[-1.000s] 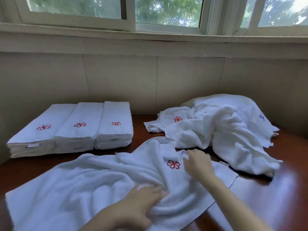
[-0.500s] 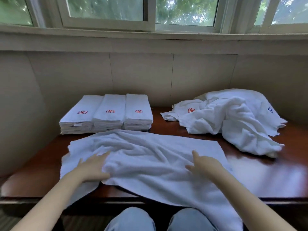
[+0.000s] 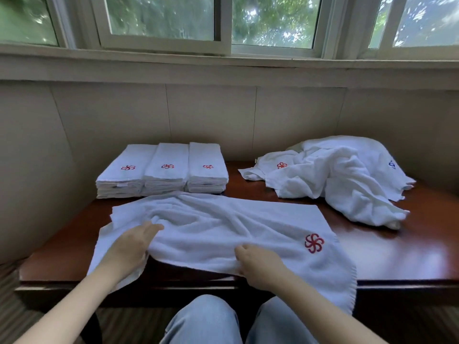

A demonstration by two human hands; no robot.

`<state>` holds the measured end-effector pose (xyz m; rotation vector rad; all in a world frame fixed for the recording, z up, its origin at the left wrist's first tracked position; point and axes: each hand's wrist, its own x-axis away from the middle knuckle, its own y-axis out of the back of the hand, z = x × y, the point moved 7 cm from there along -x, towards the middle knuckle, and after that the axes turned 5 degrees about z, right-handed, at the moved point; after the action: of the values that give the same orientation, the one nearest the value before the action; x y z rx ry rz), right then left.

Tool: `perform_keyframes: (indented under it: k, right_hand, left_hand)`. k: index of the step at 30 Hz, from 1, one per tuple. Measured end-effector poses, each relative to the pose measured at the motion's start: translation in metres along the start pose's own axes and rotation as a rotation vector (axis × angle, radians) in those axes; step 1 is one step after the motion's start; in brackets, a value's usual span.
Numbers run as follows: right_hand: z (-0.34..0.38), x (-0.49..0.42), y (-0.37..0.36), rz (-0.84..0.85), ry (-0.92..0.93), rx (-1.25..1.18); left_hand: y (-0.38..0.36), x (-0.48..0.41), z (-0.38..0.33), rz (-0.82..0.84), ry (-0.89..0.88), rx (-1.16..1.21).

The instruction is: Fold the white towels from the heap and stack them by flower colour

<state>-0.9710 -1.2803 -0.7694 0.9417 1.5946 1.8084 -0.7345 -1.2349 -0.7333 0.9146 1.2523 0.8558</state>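
Your left hand (image 3: pixel 131 245) lies flat on the red-flower towel (image 3: pixel 223 232) at the table's (image 3: pixel 397 256) front edge; your right hand (image 3: pixel 258 265) pinches its near hem — smooth the wrinkles outward, align the hems, then fold.

A dark wooden table (image 3: pixel 409 247) stands below a window (image 3: pixel 161 18).

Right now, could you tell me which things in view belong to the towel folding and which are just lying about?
Job in hand:
spread red-flower towel
left hand
right hand
three red-flower stacks
unfolded heap

Lying about:
wooden table
window
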Motion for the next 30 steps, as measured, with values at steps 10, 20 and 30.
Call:
perform_keyframes:
  k: [10,20,30]
  right_hand:
    - [-0.074,-0.009,0.061,-0.313,-0.524,-0.156]
    - [-0.083,0.064,0.137,-1.177,-0.517,-0.216]
    - [-0.113,0.048,0.239,-1.357,-0.342,-0.333]
  left_hand:
    - [0.056,-0.025,0.058,-0.152,0.751,0.436]
    - [0.152,-0.029,0.017,-0.86,0.48,0.568]
    - [0.204,-0.128,0.026,-0.722,0.45,-0.092]
